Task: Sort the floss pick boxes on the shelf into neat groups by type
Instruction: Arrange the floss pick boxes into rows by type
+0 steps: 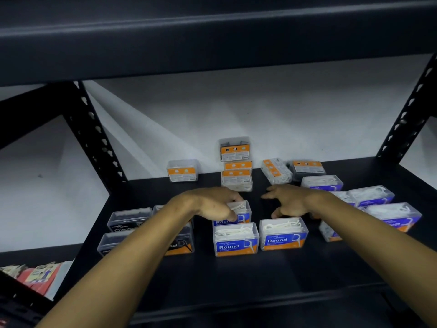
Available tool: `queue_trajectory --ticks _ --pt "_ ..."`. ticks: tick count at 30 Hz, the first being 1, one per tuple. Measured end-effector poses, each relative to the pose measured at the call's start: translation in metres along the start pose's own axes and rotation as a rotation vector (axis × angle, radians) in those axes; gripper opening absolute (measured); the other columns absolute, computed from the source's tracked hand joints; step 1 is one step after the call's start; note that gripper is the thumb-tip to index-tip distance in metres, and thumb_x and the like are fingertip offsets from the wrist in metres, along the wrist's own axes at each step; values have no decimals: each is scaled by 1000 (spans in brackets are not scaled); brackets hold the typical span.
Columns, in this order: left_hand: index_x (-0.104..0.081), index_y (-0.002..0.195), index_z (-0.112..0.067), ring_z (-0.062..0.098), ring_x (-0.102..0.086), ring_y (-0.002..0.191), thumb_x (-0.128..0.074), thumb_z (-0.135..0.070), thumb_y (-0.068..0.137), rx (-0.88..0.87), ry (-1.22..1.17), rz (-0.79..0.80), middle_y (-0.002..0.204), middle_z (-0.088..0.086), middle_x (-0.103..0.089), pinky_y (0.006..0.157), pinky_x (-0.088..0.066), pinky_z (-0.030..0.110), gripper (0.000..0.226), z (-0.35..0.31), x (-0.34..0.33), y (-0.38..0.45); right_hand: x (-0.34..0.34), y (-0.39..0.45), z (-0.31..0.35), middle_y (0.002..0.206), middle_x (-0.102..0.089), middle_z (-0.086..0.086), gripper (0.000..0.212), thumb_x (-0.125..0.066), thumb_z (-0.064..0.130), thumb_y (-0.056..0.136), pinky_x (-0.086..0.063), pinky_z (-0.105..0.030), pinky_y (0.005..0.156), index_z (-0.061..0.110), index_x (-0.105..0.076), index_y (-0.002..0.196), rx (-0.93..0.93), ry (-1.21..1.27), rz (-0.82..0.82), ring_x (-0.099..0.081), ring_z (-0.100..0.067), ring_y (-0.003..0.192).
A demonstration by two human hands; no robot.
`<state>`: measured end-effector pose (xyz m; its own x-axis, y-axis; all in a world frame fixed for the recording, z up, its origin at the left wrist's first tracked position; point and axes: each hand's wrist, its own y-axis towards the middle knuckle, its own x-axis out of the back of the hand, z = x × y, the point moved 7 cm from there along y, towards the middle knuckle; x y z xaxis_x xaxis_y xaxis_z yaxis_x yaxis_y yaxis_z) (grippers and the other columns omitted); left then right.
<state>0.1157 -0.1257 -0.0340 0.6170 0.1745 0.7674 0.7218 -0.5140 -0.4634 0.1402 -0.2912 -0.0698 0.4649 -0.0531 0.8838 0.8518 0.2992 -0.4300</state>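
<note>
- Head view: the left hand (214,204) curls its fingers and thumb around a clear "Round" floss pick box (238,213) standing on the dark shelf (248,273).
- Just in front of that grip, toward the person, stand two more Round boxes side by side: one directly before it (235,240), the other (283,234) to its right.
- The right hand (289,202) hovers just right of the gripped box with fingers spread and holding nothing (thumb pointing down toward the front right box).
- Left of the grip, partly hidden by the left forearm, sit dark "Charcoal" boxes; one (128,218) shows its label clearly.
- Beyond the grip, against the white wall (283,119), orange-labelled boxes lie in a loose row, with one (234,149) perched on top of two others.
- Right of the open hand, several blue-labelled boxes of white picks lie scattered; the outermost (393,215) is tilted.
</note>
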Motion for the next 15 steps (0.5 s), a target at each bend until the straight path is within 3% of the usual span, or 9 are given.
queue_trajectory --ticks 10,15 --pt "-47 142 -26 15 -58 119 -62 -26 95 -5 4 7 139 -2 -56 92 -51 33 49 0 -1 0 -1 0 -1 160 -15 0 71 -64 32 88 -21 -38 117 28 -27 149 -9 11 7 -17 -22 146" --pt "-35 150 -30 15 -53 126 -64 -28 94 2 -37 -13 146 -2 -51 95 -46 29 63 8 4 -2 1 1 -2 159 -17 1 71 -63 34 88 -21 -36 116 29 -27 149 -7 28 12 -18 -21 145"
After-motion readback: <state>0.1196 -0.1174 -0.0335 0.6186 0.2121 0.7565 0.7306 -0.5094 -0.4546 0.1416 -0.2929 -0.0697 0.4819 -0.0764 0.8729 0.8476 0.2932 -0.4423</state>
